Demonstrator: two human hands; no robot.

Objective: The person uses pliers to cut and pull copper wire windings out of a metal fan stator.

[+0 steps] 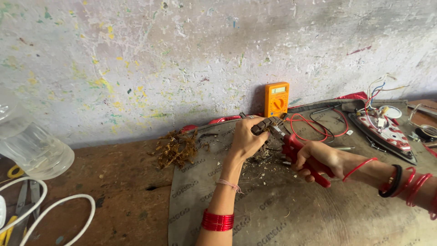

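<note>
- Nearest you, at the bottom left edge, loops of white cable (68, 205) lie on the wooden bench (123, 200), with yellow-handled scissors (18, 200) partly under them, out of the way of your hands.
- A grey mat (273, 214) covers the bench in front of you, giving the work a softer surface and catching the crumbs and scraps scattered under your hands.
- Your left hand (246, 139) is closed around a small dark electrical part (266, 125), lifted just above the mat and turned so its end faces the tool.
- Your right hand (316, 159) is wrapped around the red handles of a pair of pliers (296, 150), whose nose reaches up-left to meet the part; whether the nose is biting it, I cannot tell.
- To the left, a clear plastic jar (32, 150) lies tipped on its side near the edge.
- Beyond your left hand, a clump of dry brown fibres (175, 148) sits at the mat's edge.
- To the far right lies an opened clothes iron base (387, 130) with loose coloured wires rising from it.
- Farthest, an orange multimeter (276, 99) leans upright against the paint-flecked wall (182, 54), its red lead (314, 125) curling toward you.
</note>
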